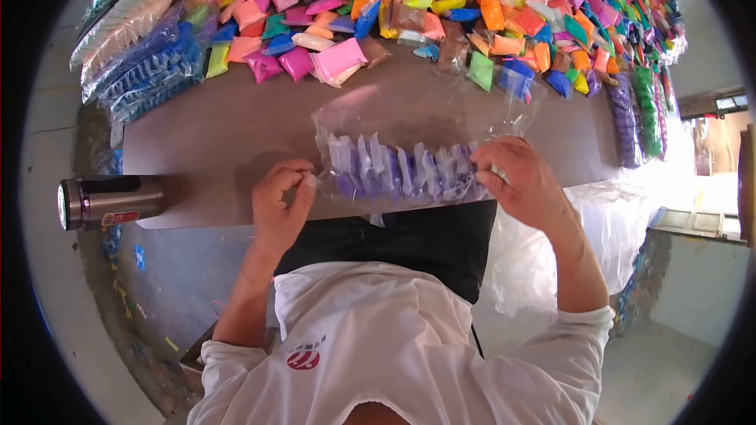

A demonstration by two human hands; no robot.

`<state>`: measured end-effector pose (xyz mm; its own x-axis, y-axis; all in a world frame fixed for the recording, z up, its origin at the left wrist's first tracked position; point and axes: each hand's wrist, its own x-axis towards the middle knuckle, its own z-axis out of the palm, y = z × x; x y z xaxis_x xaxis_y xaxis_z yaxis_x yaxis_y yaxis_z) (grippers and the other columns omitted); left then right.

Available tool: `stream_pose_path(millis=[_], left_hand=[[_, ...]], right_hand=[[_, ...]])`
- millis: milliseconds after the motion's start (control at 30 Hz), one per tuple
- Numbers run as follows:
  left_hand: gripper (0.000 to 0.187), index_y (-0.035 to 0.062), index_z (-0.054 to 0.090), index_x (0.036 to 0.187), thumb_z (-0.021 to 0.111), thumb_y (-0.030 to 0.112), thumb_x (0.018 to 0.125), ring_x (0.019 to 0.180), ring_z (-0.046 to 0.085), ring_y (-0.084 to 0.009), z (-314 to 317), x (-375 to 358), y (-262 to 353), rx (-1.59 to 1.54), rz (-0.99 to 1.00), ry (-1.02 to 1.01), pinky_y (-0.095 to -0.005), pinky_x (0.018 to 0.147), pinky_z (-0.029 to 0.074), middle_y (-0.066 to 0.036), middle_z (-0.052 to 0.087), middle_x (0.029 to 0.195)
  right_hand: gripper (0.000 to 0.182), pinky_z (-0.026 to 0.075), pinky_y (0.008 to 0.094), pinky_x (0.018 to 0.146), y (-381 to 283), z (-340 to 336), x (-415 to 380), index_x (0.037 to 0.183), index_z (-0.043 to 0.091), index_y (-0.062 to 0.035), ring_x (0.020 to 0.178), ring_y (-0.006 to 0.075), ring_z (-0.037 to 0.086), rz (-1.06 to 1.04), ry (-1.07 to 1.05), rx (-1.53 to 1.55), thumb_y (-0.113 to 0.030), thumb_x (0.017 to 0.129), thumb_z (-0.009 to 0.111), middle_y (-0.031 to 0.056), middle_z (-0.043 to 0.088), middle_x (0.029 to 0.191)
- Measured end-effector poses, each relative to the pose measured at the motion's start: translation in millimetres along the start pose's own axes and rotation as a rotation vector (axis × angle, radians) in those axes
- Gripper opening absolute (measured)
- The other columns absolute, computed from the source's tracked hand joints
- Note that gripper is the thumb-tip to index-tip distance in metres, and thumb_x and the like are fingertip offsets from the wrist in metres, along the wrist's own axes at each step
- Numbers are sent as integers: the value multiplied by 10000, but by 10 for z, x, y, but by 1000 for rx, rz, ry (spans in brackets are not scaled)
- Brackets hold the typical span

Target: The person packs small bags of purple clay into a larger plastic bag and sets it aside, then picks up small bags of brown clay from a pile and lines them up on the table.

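Note:
A clear plastic bag (403, 169) lies near the table's front edge, filled with a row of small purple packets standing side by side. At its left end my left hand (285, 195) pinches the film between thumb and fingertips. My right hand (513, 177) grips the bag's right end, fingers curled over the film beside the last packets. Loose clear film spreads from the bag's far side across the table.
A big heap of small colourful packets (339, 59) covers the table's far side. Filled bags of blue packets (157, 71) lie at the left, purple and green ones (624, 122) at the right. A steel tumbler (110, 201) lies at the left edge. Clear plastic sheeting (598, 236) hangs at the right.

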<state>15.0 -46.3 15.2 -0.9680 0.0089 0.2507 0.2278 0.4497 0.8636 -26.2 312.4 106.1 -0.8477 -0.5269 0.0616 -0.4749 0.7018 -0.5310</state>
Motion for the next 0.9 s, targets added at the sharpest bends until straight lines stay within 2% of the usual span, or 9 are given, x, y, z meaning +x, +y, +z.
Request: stream_pose_path(millis=[67,200,267,367,467,600,700,800,900], left_hand=[[120,-35,643,839,686,54,908,882,683,-213,-59,118,72,-2,19,28,-300,787,517,-131,717,999],[158,-47,633,843,673,75,936,932,658,-188,-106,373,393,-31,65,3,-305,837,509,-128,712,1057],[141,-42,648,847,694,76,908,912,681,-211,-14,514,558,-45,136,-27,-310,813,523,-143,710,1058],[151,-34,664,858,714,105,892,918,694,-264,251,767,699,-11,239,-94,-336,819,538,-161,705,1075],[183,-38,662,894,704,138,917,960,684,-266,476,1100,653,85,334,-183,-345,851,532,-174,692,1102],[248,-36,657,921,689,209,948,1004,680,-255,669,1362,610,148,383,-250,-358,847,535,-179,692,1098],[297,-30,659,947,673,266,967,984,691,-255,673,1414,748,189,69,-528,-366,811,541,-164,708,1019],[323,-17,669,981,658,306,978,888,693,-238,725,1389,562,238,27,-689,-362,764,543,-134,713,921],[320,-3,680,991,661,316,973,793,677,-232,728,1339,485,159,32,-627,-360,736,538,-119,707,859]], right_hand=[[143,516,405,850,117,-93,139,946,625,-20,954,303,664,39,-109,67,-134,903,701,116,697,975],[184,502,330,778,378,-180,396,965,619,-1,869,175,636,200,-271,249,-181,963,659,84,671,890],[199,488,297,757,532,-168,504,980,616,5,847,108,594,195,-333,306,-192,980,647,52,645,860],[173,476,281,749,658,-142,606,983,609,3,827,84,548,231,-397,424,-165,967,648,21,604,843],[145,467,267,744,656,-184,679,1009,600,-10,832,70,534,259,-457,370,-143,965,636,-1,590,866],[143,473,308,715,658,-202,604,1010,615,-10,787,104,558,271,-397,457,-123,925,630,32,623,829],[146,482,306,741,743,-198,552,1021,616,-2,819,103,574,277,-380,509,-102,917,640,36,637,863],[201,506,306,819,785,-191,515,1091,623,0,913,116,606,259,-380,550,-109,925,645,52,665,973],[284,513,313,907,791,-156,465,1169,621,-8,1018,131,617,217,-349,669,-150,931,678,61,670,1098]])
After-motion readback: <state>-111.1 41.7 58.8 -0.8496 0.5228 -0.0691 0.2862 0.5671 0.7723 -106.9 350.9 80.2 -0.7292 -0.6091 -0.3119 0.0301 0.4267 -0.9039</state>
